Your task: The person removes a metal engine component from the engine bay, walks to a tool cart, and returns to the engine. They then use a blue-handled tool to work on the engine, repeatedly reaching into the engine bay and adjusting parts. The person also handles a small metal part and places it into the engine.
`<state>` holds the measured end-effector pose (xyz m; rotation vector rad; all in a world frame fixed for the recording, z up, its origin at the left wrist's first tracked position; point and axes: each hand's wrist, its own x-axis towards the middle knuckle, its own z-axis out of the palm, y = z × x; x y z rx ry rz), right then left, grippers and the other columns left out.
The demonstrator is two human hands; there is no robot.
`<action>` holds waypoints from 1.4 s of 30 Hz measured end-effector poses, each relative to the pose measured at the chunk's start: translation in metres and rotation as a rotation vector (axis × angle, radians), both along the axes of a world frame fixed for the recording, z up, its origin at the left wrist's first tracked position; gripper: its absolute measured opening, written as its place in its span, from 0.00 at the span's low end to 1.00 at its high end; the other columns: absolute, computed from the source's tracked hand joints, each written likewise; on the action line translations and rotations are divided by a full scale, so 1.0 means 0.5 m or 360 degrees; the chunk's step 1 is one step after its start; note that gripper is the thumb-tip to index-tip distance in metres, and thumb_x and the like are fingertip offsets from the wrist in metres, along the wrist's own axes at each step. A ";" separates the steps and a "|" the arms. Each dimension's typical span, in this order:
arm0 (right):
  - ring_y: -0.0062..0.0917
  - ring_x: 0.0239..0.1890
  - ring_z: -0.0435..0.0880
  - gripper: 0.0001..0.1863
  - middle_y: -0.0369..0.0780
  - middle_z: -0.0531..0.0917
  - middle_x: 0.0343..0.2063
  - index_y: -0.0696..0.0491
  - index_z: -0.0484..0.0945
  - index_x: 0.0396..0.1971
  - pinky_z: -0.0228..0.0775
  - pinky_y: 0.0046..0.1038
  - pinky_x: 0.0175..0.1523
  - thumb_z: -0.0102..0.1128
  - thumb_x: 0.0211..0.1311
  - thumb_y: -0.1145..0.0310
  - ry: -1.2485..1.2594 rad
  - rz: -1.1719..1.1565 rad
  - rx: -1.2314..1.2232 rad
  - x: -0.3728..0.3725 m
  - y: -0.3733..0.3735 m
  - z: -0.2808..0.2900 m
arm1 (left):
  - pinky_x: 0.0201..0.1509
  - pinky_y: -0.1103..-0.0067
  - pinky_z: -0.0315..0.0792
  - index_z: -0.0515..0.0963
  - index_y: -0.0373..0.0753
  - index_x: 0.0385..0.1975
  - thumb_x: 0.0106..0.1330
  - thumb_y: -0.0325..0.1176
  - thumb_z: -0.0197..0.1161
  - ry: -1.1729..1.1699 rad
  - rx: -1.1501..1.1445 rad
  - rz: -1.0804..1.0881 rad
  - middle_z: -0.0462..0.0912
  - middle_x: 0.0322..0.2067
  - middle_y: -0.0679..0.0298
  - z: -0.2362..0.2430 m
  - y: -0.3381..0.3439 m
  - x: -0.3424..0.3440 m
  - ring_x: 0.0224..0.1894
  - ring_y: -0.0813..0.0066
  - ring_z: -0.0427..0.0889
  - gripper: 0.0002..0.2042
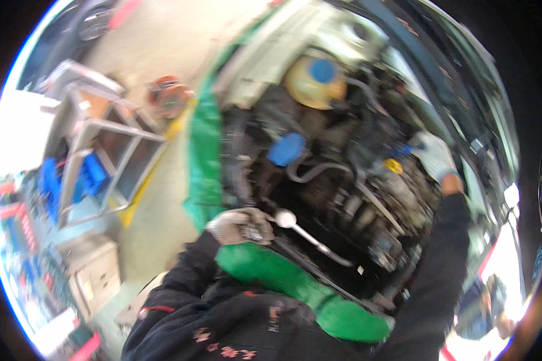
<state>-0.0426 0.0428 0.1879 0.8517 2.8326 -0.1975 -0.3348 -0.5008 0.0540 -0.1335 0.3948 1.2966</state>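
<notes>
My left hand (239,227), in a pale work glove, is closed at the front edge of an open car engine bay. Its fingers wrap round a small, dark, metallic-looking item (255,231), too blurred to name. Beside it, a white rod with a round end (285,218) slants across the dark gap. My right hand (435,156), gloved too, reaches to the far right of the engine (367,144). Its fingers look closed at a slim blue piece (401,150), whose kind I cannot make out. Just left of that sits a yellow cap (393,166).
Green covers (265,268) drape the front and left edges. A blue cap (286,149) and a yellowish reservoir (301,84) with a blue lid lie deeper in the bay. On the floor to the left stand a metal frame rack (123,129), an orange reel (169,96) and a beige box (93,271).
</notes>
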 end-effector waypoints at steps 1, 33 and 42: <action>0.50 0.53 0.88 0.12 0.50 0.90 0.44 0.55 0.88 0.45 0.80 0.44 0.61 0.73 0.66 0.66 -0.0018 -0.0027 -0.0030 0.009 0.003 0.003 | 0.66 0.45 0.78 0.84 0.33 0.51 0.73 0.43 0.68 0.0022 0.0164 0.0043 0.88 0.53 0.41 -0.004 0.001 0.004 0.58 0.37 0.88 0.18; 0.13 0.25 0.78 0.09 0.31 0.84 0.27 0.55 0.90 0.44 0.68 0.21 0.31 0.75 0.74 0.65 0.1378 -0.1445 -0.0508 0.115 -0.022 -0.026 | 0.68 0.40 0.79 0.83 0.31 0.55 0.75 0.38 0.68 -0.0142 0.0201 0.0026 0.88 0.58 0.40 -0.039 -0.003 0.001 0.63 0.29 0.85 0.17; 0.22 0.38 0.86 0.18 0.40 0.92 0.36 0.58 0.90 0.49 0.78 0.28 0.49 0.73 0.74 0.58 0.1052 -0.1369 -0.0173 0.139 0.005 -0.035 | 0.69 0.40 0.78 0.82 0.30 0.55 0.76 0.37 0.68 -0.0156 0.0204 0.0033 0.87 0.58 0.38 -0.034 0.000 0.001 0.63 0.30 0.86 0.17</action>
